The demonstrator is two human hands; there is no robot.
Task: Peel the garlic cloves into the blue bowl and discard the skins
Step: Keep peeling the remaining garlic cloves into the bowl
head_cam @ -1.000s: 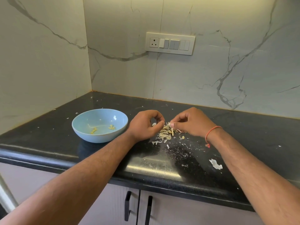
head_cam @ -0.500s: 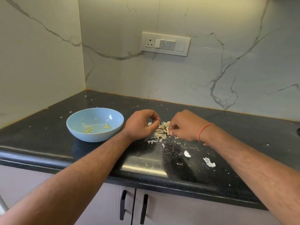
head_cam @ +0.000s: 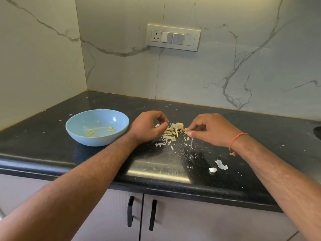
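Hands work either side of the skin pile [head_cam: 171, 133] mid-surface: left hand [head_cam: 147, 126] curls, contents unclear; right hand [head_cam: 211, 130] pinches a thin skin strip [head_cam: 191, 143]. Blue bowl [head_cam: 97, 126], toward the surface's left edge, stays reachable for cloves.

Black speckled worktop [head_cam: 52, 150], glossy, rounded front edge. White marble-veined wall panels [head_cam: 225, 70] behind and at left. Cream switch plate [head_cam: 173, 37] with one socket. Pale cabinet doors [head_cam: 173, 223] below, two black handles [head_cam: 130, 211].
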